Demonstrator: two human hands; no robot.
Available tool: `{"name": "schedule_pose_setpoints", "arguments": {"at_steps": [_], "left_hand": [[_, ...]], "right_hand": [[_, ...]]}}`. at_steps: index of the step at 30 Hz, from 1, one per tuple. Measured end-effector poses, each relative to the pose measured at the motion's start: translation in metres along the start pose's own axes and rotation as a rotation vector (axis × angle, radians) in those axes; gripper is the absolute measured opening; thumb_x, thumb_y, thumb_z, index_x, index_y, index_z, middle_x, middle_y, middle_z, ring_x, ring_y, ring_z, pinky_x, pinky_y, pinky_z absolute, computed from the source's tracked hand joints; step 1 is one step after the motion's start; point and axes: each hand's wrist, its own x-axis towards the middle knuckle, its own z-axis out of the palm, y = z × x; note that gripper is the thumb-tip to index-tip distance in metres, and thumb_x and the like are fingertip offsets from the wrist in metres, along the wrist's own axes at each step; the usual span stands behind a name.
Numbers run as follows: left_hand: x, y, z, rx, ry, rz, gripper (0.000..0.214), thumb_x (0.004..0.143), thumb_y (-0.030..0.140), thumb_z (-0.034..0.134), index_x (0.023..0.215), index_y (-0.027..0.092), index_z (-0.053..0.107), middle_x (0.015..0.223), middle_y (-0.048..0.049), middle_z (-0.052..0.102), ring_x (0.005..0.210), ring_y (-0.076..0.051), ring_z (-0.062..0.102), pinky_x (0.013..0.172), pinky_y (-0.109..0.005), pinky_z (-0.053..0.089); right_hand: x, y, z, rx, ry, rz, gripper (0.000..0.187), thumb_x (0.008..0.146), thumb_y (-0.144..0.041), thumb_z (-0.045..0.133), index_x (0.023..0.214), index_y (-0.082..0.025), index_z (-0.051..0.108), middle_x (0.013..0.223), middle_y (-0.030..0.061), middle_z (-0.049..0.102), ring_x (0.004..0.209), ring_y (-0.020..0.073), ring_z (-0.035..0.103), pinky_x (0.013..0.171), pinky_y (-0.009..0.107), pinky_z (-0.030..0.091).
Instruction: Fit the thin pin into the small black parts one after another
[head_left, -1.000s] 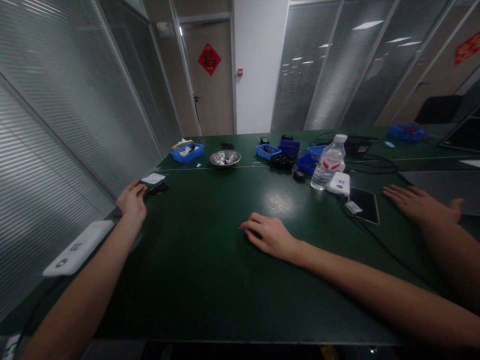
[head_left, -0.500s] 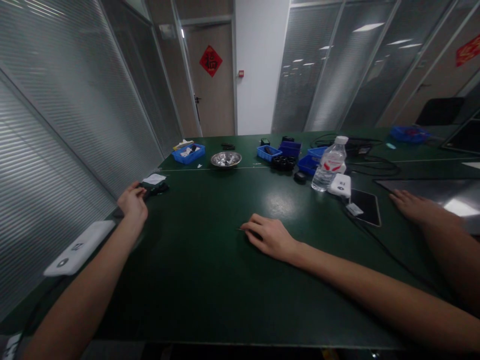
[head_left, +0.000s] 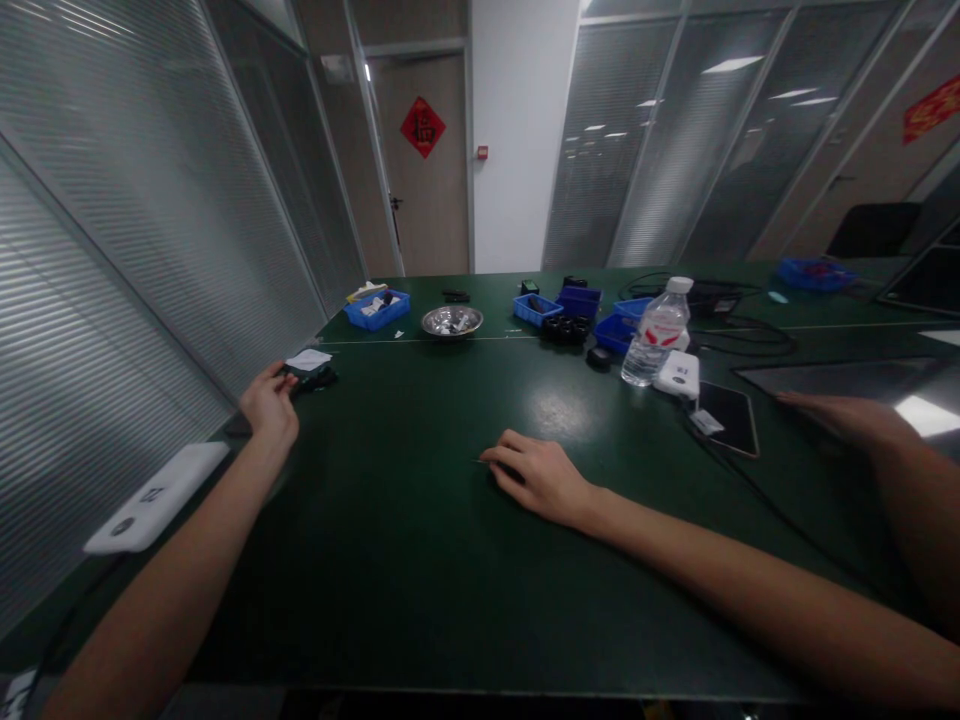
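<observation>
My left hand (head_left: 271,405) reaches to the table's left side, its fingers curled closed beside a small black object (head_left: 319,379) and a white slip of paper (head_left: 308,360). Something dark shows at those fingertips, but I cannot make out what it is. Near the middle of the green table (head_left: 390,560) rests my right hand (head_left: 534,475), thumb and forefinger pinched on a thin, stick-like piece (head_left: 478,461). Only a short end of that piece sticks out to the left; the fingers hide the remainder.
A white power bank (head_left: 157,498) lies beside my left forearm. Toward the back are blue trays (head_left: 377,310) and a metal bowl (head_left: 452,322). On the right stand a water bottle (head_left: 657,335) and a phone (head_left: 727,418). Another person's hand (head_left: 847,420) is over a dark, shiny panel (head_left: 930,380).
The other person's hand at the right has changed pose and lifted slightly. Both of my hands stay nearly where they were; the view has shifted a little.
</observation>
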Motion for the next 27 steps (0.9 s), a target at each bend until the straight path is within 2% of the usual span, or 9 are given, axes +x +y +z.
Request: {"name": "schedule_pose_setpoints", "arguments": {"at_steps": [5,10,12,15,18,21,24,27], "left_hand": [[-0.008,0.0,0.004,0.02,-0.068,0.019,0.02,0.064,0.002,0.061,0.08,0.014,0.068,0.097,-0.0074,0.067,0.068,-0.011,0.059,0.073,-0.029,0.055],[-0.036,-0.001,0.016,0.077,-0.302,-0.04,0.02,0.067,0.009,0.07,0.086,0.013,0.073,0.097,-0.0084,0.071,0.071,-0.014,0.065,0.073,-0.03,0.057],[-0.054,0.0,0.02,0.149,-0.459,-0.069,0.026,0.068,0.013,0.077,0.094,0.013,0.076,0.094,-0.0099,0.072,0.074,-0.017,0.068,0.072,-0.031,0.057],[-0.088,0.004,0.024,0.397,-0.811,-0.044,0.032,0.076,0.026,0.08,0.107,0.019,0.078,0.102,-0.0109,0.074,0.084,-0.023,0.071,0.075,-0.035,0.058],[-0.125,0.01,0.027,0.573,-1.154,-0.036,0.032,0.088,0.036,0.073,0.118,0.024,0.076,0.105,-0.0094,0.075,0.092,-0.026,0.072,0.086,-0.041,0.056],[-0.16,0.018,0.03,0.638,-1.432,-0.061,0.031,0.096,0.04,0.064,0.122,0.026,0.073,0.108,-0.007,0.076,0.094,-0.024,0.072,0.087,-0.04,0.055],[-0.187,0.025,0.03,0.639,-1.629,0.0,0.028,0.099,0.041,0.061,0.12,0.028,0.073,0.111,-0.0043,0.075,0.103,-0.023,0.07,0.092,-0.039,0.053],[-0.202,0.026,0.028,0.67,-1.745,0.129,0.026,0.1,0.042,0.061,0.122,0.033,0.071,0.123,-0.0024,0.072,0.116,-0.023,0.066,0.101,-0.04,0.049]], "right_hand": [[0.0,0.0,-0.001,0.002,-0.013,0.003,0.028,0.104,-0.026,0.05,0.129,-0.023,0.063,0.112,0.0062,0.063,0.088,0.0159,0.063,0.07,0.027,0.049],[0.0,0.0,-0.001,-0.004,-0.013,0.004,0.028,0.105,-0.027,0.049,0.129,-0.022,0.063,0.112,0.0068,0.063,0.09,0.0163,0.064,0.071,0.027,0.05],[0.0,0.001,0.0,-0.007,-0.011,0.006,0.028,0.105,-0.027,0.05,0.129,-0.023,0.063,0.112,0.0067,0.063,0.089,0.0161,0.064,0.07,0.027,0.05],[0.0,0.001,0.002,-0.01,-0.012,0.01,0.028,0.105,-0.028,0.049,0.129,-0.023,0.063,0.112,0.0066,0.063,0.088,0.016,0.064,0.068,0.026,0.049],[0.001,0.001,0.002,-0.02,-0.009,0.016,0.027,0.105,-0.028,0.049,0.127,-0.023,0.063,0.111,0.0064,0.063,0.088,0.0162,0.064,0.068,0.026,0.049],[0.001,0.0,0.001,-0.032,-0.012,0.024,0.027,0.105,-0.027,0.049,0.127,-0.022,0.063,0.11,0.0062,0.063,0.087,0.0163,0.063,0.067,0.026,0.048],[0.002,0.0,0.001,-0.038,-0.015,0.032,0.028,0.104,-0.028,0.049,0.128,-0.022,0.062,0.11,0.0068,0.063,0.086,0.0163,0.063,0.065,0.026,0.047],[0.002,0.0,0.002,-0.045,0.0,0.047,0.028,0.105,-0.028,0.049,0.128,-0.021,0.063,0.109,0.0068,0.063,0.086,0.0163,0.062,0.065,0.025,0.046]]}}
